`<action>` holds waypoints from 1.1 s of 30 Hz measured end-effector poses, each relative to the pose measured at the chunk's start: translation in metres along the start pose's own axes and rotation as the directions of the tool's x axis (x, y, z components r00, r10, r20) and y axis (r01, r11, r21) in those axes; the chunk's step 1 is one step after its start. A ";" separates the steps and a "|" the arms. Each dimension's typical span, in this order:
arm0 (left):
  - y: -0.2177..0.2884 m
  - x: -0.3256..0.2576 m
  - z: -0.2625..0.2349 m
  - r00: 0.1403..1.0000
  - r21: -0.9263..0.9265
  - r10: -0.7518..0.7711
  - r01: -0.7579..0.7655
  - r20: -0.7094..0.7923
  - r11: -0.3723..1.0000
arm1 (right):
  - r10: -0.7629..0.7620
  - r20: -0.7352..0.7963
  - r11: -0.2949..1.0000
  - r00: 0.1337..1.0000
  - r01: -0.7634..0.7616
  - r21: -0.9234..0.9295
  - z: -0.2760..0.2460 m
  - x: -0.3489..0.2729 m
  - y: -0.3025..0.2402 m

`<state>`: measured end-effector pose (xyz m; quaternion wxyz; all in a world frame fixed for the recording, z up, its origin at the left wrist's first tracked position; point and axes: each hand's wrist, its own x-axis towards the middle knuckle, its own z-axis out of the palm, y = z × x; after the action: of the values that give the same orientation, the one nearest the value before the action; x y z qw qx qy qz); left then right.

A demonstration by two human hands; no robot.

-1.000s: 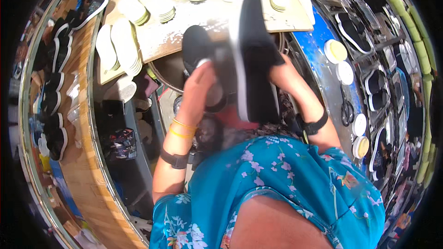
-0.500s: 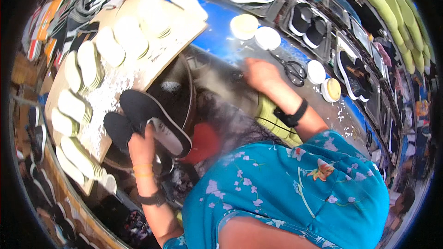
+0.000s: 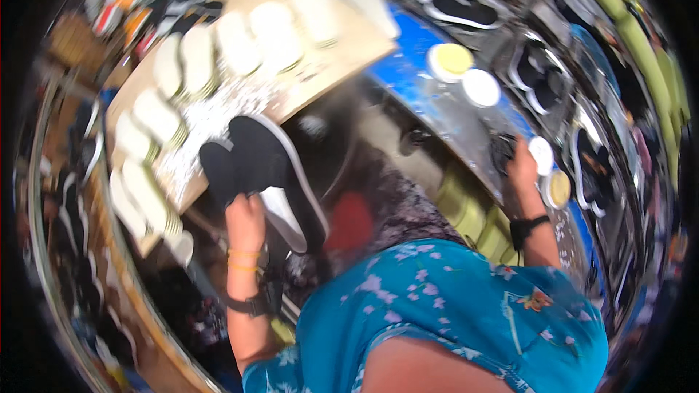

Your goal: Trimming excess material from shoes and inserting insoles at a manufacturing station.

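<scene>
- Shoes come first: the left hand point(image 3: 246, 220) has its grip clamped on a pair of black shoes point(image 3: 255, 167), and one shoe shows a white sole and a white inside.
- The black shoes are up in the air, just over the edge of a wooden board point(image 3: 331, 65).
- Rows of pale soles point(image 3: 240, 40) lie on that board, with white bits scattered between them.
- The right hand point(image 3: 523, 169) reaches out to the blue desk point(image 3: 415, 65) on the right side.
- Its fingers touch something dark there, but the picture is too blurry to tell if the grip is closed or apart.
- Round white lids point(image 3: 480, 87) and a yellow tub point(image 3: 451, 60) sit on the blue desk near that hand.
</scene>
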<state>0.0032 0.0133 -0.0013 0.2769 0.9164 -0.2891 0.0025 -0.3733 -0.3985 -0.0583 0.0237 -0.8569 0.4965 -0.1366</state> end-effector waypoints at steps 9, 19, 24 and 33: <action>-0.021 -0.054 -0.082 0.985 -0.279 0.106 -0.142 -0.138 0.950 | -0.536 0.483 0.065 0.692 -0.536 0.842 -0.024 0.026 -0.165; -0.024 -0.099 -0.123 0.960 -0.077 0.241 -0.232 0.142 0.970 | -0.985 0.001 0.109 0.171 0.629 0.769 -0.047 -0.022 -0.338; -0.031 -0.100 -0.111 0.974 -0.220 0.142 -0.101 0.177 0.970 | -0.956 0.113 0.263 0.272 0.619 0.740 -0.028 -0.039 -0.326; -0.047 -0.086 -0.096 0.983 -0.293 0.035 0.020 0.180 0.956 | -0.954 0.208 0.293 0.217 0.523 0.800 -0.043 -0.056 -0.305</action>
<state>-0.0287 0.1402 0.0421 0.3822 0.8603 -0.3139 -0.1239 -0.1534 -0.1916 0.0252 0.3823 -0.9134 -0.1318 0.0474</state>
